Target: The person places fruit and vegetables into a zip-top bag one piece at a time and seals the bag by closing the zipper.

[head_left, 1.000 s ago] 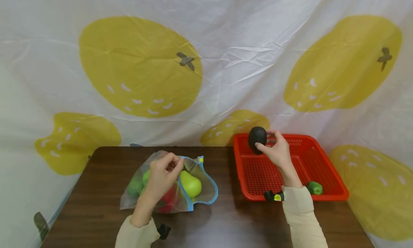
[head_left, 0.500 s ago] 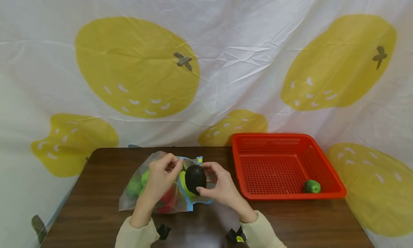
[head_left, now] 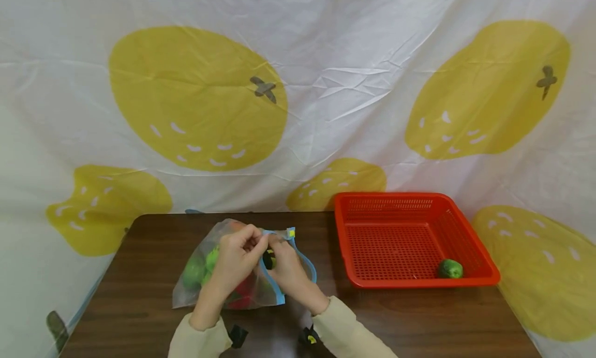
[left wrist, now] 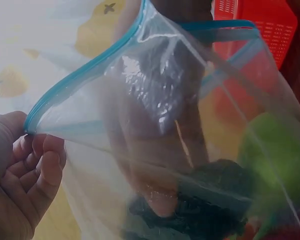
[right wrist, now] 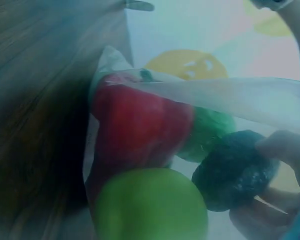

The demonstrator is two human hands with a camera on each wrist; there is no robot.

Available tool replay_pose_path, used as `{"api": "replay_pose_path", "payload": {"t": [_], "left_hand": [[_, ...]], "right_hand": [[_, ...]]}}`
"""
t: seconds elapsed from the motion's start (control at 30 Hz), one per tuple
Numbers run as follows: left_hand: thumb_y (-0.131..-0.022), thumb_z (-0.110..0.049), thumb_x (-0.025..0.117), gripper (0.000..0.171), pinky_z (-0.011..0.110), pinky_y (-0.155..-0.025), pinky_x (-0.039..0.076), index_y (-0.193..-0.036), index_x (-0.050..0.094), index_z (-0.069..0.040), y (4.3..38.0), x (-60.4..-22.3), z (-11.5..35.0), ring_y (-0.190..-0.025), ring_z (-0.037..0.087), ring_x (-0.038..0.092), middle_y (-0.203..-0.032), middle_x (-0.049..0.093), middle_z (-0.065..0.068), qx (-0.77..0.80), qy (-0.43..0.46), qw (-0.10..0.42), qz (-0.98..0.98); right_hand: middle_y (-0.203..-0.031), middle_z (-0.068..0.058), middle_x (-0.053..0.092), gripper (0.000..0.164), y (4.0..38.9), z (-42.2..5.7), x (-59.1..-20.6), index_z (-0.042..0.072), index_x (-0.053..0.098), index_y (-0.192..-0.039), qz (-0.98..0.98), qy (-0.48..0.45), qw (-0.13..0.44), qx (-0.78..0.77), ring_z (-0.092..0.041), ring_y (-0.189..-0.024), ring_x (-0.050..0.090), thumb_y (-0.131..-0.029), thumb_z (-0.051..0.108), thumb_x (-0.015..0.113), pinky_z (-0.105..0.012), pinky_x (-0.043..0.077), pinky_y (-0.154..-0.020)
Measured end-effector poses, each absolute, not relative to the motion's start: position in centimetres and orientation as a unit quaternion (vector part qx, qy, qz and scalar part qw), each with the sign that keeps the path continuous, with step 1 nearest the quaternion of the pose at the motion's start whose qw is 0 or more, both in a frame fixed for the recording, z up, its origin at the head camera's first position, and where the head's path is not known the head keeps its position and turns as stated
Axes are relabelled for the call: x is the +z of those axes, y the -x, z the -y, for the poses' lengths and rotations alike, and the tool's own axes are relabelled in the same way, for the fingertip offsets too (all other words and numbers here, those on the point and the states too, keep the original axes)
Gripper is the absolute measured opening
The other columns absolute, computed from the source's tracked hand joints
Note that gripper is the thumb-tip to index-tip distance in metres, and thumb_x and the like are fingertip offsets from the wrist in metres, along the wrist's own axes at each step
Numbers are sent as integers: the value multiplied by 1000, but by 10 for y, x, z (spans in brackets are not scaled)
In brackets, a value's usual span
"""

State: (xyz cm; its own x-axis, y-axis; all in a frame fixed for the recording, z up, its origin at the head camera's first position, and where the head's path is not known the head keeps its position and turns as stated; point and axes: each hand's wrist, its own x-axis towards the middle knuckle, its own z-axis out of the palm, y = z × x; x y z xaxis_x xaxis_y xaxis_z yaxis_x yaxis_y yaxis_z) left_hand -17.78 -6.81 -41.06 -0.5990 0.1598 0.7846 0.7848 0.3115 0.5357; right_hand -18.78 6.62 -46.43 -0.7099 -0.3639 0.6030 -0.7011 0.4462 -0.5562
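Observation:
My left hand (head_left: pixel 235 257) pinches the blue zip edge of a clear zip bag (left wrist: pixel 80 82), holding its mouth up. Through that mouth reaches my right hand (head_left: pixel 289 270), its thumb and fingers around a dark avocado (right wrist: pixel 232 172) inside the bag. Beside the avocado in the right wrist view lie a smooth light-green pear (right wrist: pixel 150 207), a red bell pepper (right wrist: pixel 135 125) and a green piece (right wrist: pixel 210 132) behind them. In the left wrist view, the bag film covers the right fingers and blurs the dark avocado. In the head view, my hands hide most of it.
A red perforated basket (head_left: pixel 419 283) stands on the right of the brown table (head_left: pixel 116 316), with one small dark-green vegetable (head_left: pixel 450 268) in its near right corner. Behind the table hangs a white cloth (head_left: pixel 326 27) with yellow fruit prints.
From above the red basket, my right hand has carried the avocado left and down into the bag. My left hand has kept its pinch on the bag's edge, almost unmoved.

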Motion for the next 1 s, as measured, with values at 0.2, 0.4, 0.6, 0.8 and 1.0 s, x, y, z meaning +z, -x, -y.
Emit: {"api": "replay_pose_path", "payload": {"t": [0.2, 0.4, 0.6, 0.8, 1.0], "left_hand": [[-76, 13, 64, 25, 15, -39, 31, -66, 53, -8, 179, -412, 68, -44, 2, 37, -54, 46, -4, -489, 321, 325, 743], [-76, 13, 64, 25, 14, -39, 33, -66, 53, -7, 179, -411, 68, -44, 2, 39, -54, 47, -4, -485, 321, 333, 743], [-76, 15, 65, 27, 15, -40, 34, -66, 52, -7, 181, -411, 70, -44, 3, 40, -54, 48, -4, -488, 320, 341, 737], [-74, 16, 65, 28, 14, -39, 32, -65, 51, -6, 181, -410, 69, -43, 3, 38, -53, 46, -3, -487, 320, 351, 733], [-73, 17, 65, 28, 14, -39, 33, -64, 51, -6, 181, -410, 68, -44, 3, 39, -52, 47, -3, -485, 317, 357, 733]], "right_hand": [[-101, -13, 64, 41, 193, -63, -466, 0, 56, -115, 844, -303, 172, 408, -23, -81, 64, -78, 7, 73, -27, 52, -66], [-114, -15, 61, 43, 187, -73, -465, 2, 53, -124, 853, -320, 143, 387, -26, -94, 61, -85, 11, 68, -27, 51, -74], [-110, -16, 62, 33, 168, -109, -450, -3, 58, -117, 822, -342, 41, 453, -27, -96, 62, -86, 7, 66, -32, 52, -81], [-100, -12, 66, 28, 161, -165, -440, 1, 62, -109, 828, -315, 45, 462, -24, -86, 66, -83, 7, 70, -34, 54, -76], [-96, -12, 66, 33, 173, -231, -441, 1, 63, -106, 877, -188, 154, 415, -25, -85, 65, -76, 5, 76, -37, 54, -73]]}}
